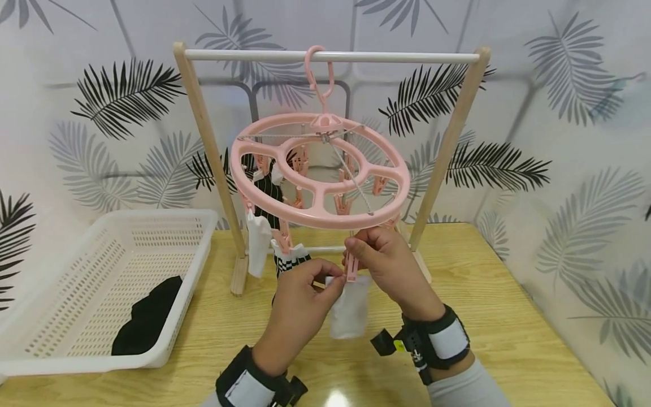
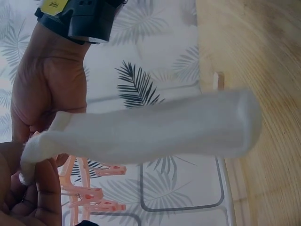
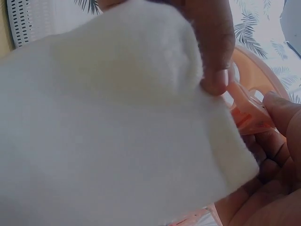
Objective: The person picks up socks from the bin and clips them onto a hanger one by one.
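A white sock (image 1: 350, 311) hangs below a pink clothespin (image 1: 352, 267) at the front of the round pink drying hanger (image 1: 320, 217). My left hand (image 1: 307, 294) pinches the sock's cuff between thumb and fingertips, right beside the clothespin. With thumb and fingers my right hand (image 1: 394, 265) grips the clothespin from the right. The sock (image 2: 155, 127) stretches out from the pinching fingers in the left wrist view. Seen from the right wrist, the sock (image 3: 117, 117) fills most of the picture, its cuff edge close to the clothespin (image 3: 249, 110).
The hanger hooks over a white rod (image 1: 396, 57) on a wooden stand (image 1: 203, 124). Another white sock (image 1: 258, 243), a checkered sock (image 1: 290, 260) and a black striped sock (image 1: 268, 192) hang at its left. A white basket (image 1: 91, 364) with black cloth (image 1: 147, 319) stands on the left.
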Demonstrator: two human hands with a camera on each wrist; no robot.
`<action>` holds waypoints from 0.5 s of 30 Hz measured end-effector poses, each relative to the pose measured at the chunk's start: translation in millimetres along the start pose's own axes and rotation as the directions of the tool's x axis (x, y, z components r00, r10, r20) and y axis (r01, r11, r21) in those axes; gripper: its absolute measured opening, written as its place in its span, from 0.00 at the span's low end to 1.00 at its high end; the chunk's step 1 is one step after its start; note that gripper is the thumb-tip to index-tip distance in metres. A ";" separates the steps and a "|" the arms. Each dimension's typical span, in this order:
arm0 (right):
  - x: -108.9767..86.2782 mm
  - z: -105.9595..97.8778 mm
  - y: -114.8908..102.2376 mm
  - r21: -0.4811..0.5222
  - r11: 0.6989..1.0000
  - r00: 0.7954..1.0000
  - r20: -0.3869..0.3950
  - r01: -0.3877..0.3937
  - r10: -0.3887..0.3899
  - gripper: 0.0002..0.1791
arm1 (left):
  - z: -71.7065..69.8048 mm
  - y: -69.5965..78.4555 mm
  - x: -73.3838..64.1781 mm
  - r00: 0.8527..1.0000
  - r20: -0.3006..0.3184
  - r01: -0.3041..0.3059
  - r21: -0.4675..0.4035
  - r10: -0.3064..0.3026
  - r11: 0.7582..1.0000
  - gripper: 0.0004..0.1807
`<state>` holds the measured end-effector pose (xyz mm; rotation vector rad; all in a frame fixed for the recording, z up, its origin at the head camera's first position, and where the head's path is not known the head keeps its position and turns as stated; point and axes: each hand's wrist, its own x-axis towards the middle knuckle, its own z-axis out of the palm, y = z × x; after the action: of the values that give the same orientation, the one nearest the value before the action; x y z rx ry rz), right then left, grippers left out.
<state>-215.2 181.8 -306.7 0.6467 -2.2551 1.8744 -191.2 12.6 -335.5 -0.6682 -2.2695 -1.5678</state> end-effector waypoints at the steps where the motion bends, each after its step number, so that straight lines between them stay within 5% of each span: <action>1: -0.2 0.1 -0.1 -0.006 1.000 1.000 -0.006 -0.006 0.006 0.16 | -0.3 0.6 0.4 1.000 -0.005 0.009 -0.011 -0.009 1.000 0.02; 15: -0.5 -1.7 3.1 -0.014 0.999 0.998 0.045 0.037 -0.036 0.10 | 0.1 -1.4 4.3 0.999 -0.044 0.002 -0.056 -0.005 0.998 0.02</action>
<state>-216.2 184.0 -309.3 0.7298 -2.2658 1.8430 -195.5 13.1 -334.5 -0.6377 -2.2030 -1.6372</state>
